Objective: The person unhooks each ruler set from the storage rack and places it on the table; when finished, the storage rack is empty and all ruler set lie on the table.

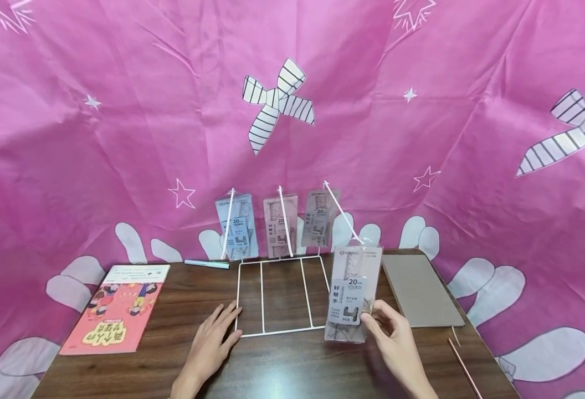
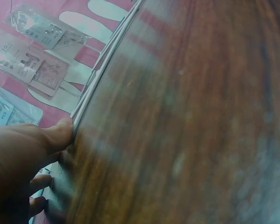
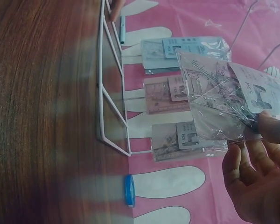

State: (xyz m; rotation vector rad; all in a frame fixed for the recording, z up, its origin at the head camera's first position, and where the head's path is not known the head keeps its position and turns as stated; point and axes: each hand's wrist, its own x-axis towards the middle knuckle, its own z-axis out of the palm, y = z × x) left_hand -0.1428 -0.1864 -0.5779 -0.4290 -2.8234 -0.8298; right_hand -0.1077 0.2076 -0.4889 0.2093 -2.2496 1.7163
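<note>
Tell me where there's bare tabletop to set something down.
Bare wood shows between the red book and the left grip, and in front of the white wire rack, between both grips. The right is crowded: the right grip, its held packet, the gray board and a thin rod.

Head view forward and down over the counter [image 1: 272, 363]; wrist views close, sideways, both with hanging packets [image 3: 159, 96].
</note>
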